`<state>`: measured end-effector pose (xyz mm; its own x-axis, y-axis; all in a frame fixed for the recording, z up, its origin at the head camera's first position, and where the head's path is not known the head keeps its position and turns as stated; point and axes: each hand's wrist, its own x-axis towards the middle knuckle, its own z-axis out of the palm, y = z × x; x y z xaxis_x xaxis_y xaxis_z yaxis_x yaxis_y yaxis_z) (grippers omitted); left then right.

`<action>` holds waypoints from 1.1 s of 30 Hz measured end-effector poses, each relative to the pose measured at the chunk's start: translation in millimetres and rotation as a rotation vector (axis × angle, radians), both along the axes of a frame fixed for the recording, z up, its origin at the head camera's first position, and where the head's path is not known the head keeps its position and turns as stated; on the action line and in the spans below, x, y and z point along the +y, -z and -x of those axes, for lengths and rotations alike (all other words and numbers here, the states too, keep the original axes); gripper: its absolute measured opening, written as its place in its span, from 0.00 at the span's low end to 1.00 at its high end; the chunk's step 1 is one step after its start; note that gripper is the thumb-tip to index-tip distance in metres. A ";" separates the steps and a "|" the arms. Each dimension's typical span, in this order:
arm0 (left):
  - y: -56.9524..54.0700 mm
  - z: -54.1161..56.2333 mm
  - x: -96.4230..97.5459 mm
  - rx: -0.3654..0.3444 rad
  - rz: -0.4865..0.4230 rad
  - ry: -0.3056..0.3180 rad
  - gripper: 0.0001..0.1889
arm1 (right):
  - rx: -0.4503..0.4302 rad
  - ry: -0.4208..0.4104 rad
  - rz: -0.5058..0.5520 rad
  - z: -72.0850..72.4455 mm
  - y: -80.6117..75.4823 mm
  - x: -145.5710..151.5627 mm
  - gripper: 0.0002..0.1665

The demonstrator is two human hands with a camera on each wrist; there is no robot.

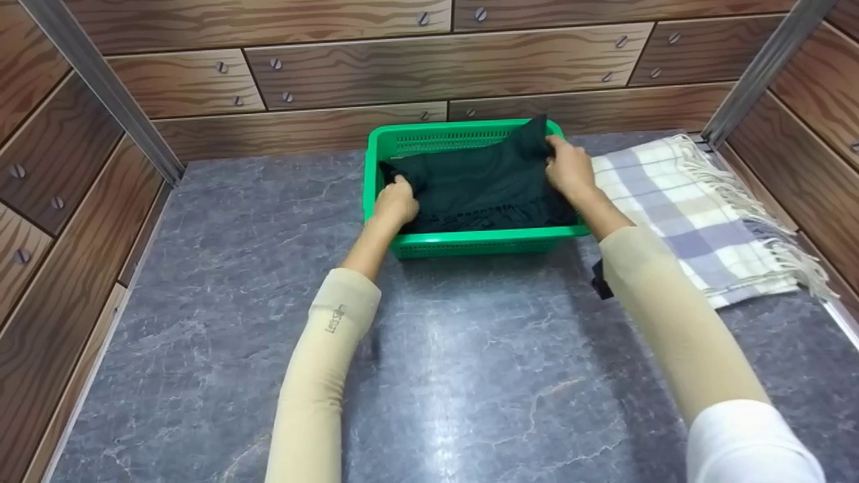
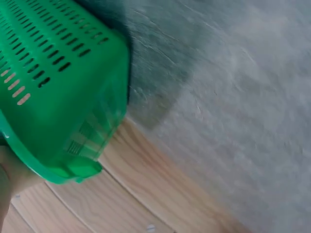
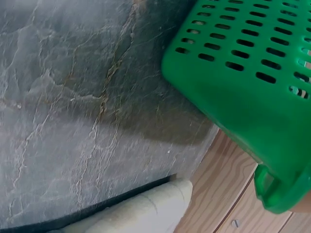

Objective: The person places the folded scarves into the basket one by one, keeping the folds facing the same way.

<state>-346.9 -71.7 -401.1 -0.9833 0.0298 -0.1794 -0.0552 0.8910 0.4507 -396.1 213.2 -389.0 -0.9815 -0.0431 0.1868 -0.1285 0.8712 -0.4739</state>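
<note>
A dark fringed scarf [image 1: 480,178] lies folded inside a green plastic basket [image 1: 476,238]. Its left end is pinched by my left hand [image 1: 396,201], which reaches over the basket's near left corner. At the opposite end my right hand [image 1: 570,168] grips the scarf's right edge, and a corner of the cloth stands up above the rim. In the left wrist view the basket's slotted side [image 2: 63,102] hides most of the hand. The right wrist view likewise shows the basket wall [image 3: 233,82], with the fingers hidden behind it.
To the right of the basket lies a folded plaid blanket [image 1: 698,221] with pale fringe. Grey marbled tabletop [image 1: 235,302] surrounds the basket. Wood-patterned panels [image 1: 429,67] close off the back and both sides, with metal posts [image 1: 114,94] at the corners.
</note>
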 end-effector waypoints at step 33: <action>17.9 49.9 0.0 0.257 -0.074 -0.112 0.34 | 0.089 -0.088 -0.070 0.9 6.9 -0.7 0.30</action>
